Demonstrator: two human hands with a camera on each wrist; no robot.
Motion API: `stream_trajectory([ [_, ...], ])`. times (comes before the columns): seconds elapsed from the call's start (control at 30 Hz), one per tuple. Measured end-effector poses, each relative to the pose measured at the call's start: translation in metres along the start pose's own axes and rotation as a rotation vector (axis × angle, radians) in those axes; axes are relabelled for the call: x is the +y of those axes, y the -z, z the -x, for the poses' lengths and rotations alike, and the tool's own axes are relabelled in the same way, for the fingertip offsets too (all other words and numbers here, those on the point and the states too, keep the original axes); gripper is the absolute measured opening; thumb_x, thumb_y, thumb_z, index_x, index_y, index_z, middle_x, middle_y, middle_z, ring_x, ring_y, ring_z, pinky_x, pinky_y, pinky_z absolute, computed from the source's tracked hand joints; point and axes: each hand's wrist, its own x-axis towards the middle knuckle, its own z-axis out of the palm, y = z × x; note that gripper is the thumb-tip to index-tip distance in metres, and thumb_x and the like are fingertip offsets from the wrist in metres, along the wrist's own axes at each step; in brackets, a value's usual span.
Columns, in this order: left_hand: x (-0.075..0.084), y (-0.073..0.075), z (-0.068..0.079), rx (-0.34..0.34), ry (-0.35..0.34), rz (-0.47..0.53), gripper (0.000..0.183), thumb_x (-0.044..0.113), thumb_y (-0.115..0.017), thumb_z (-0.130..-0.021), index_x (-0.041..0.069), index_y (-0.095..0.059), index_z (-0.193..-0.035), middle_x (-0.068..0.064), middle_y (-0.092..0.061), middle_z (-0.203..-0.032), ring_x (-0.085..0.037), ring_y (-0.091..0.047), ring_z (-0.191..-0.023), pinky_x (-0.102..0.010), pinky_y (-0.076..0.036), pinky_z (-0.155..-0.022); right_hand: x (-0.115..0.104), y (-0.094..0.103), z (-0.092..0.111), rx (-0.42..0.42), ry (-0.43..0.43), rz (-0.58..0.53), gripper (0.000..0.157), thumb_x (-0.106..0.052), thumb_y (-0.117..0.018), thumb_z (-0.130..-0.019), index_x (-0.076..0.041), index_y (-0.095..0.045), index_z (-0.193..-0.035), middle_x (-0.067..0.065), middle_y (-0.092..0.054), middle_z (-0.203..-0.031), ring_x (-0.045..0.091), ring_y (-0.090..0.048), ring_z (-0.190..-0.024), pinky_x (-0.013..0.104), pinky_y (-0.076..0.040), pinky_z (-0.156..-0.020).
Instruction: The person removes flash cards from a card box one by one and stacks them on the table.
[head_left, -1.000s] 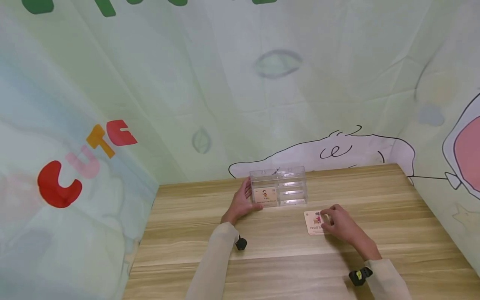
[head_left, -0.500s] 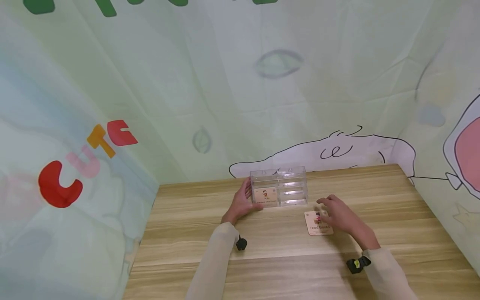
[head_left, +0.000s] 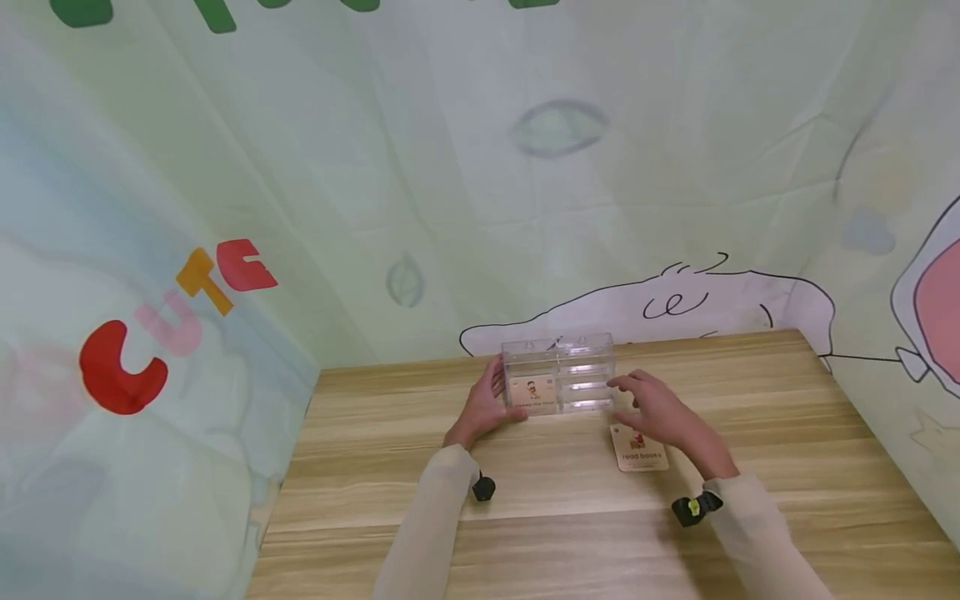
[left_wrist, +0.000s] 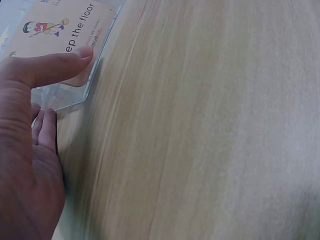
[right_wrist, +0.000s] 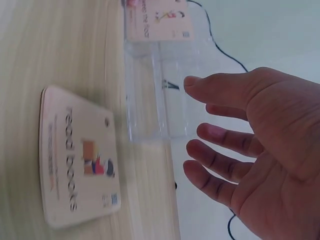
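A clear plastic card holder [head_left: 587, 392] with two columns of slots stands toward the table's back edge. My left hand [head_left: 482, 407] grips its left end, thumb across the front and fingers round the side. In the left compartment sits a "sweep the floor" card [head_left: 534, 390], part of it covered by my thumb [left_wrist: 55, 67] in the left wrist view. Several "read books" cards [right_wrist: 75, 165] lie stacked on the table, in front of the holder and to its right. Over that stack hovers my right hand [head_left: 663, 410], holding nothing, with fingers spread loosely toward the holder's right end.
The wooden table [head_left: 555, 533] runs back to a printed cloth backdrop [head_left: 450, 167] close behind the holder. Black devices are strapped to both wrists, such as the right wrist camera [head_left: 693, 508].
My right hand has lifted off the "read books" cards and moved left and farther back, up beside the holder's right end. The left hand and holder have stayed put.
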Motion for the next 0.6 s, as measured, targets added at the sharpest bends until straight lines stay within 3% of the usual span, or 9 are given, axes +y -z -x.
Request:
stream_trajectory([
  [0.23,0.027,0.007,0.011,-0.041,0.001,-0.007,0.111,-0.001,-0.091,-0.075,0.0,-0.022,-0.162,-0.024,-0.032,-0.164,-0.04,-0.033,-0.151,-0.046,-0.033,-0.123,-0.011,-0.007,-0.015,-0.017,0.036,-0.059,0.046,-0.014,-0.075,-0.095,0.003,-0.061,-0.135,0.024,-0.064,-0.122,0.029,-0.064,-0.093,0.038,-0.059,-0.074],
  [0.37,0.028,0.008,0.012,-0.041,-0.006,-0.001,0.111,-0.001,-0.091,-0.074,0.0,-0.023,-0.162,-0.024,-0.033,-0.163,-0.04,-0.034,-0.15,-0.046,-0.034,-0.123,-0.013,-0.016,-0.022,-0.026,0.044,-0.11,0.046,-0.014,-0.076,-0.095,0.0,-0.061,-0.137,0.022,-0.064,-0.123,0.02,-0.062,-0.091,0.03,-0.058,-0.068],
  [0.6,0.024,0.007,0.011,-0.029,-0.015,0.017,0.111,-0.002,-0.091,-0.074,0.0,-0.024,-0.162,-0.024,-0.033,-0.164,-0.04,-0.034,-0.15,-0.046,-0.033,-0.123,-0.014,-0.033,-0.035,-0.007,0.093,-0.202,0.046,-0.008,-0.076,-0.094,0.0,-0.062,-0.137,0.021,-0.065,-0.122,0.017,-0.063,-0.087,0.027,-0.059,-0.069],
])
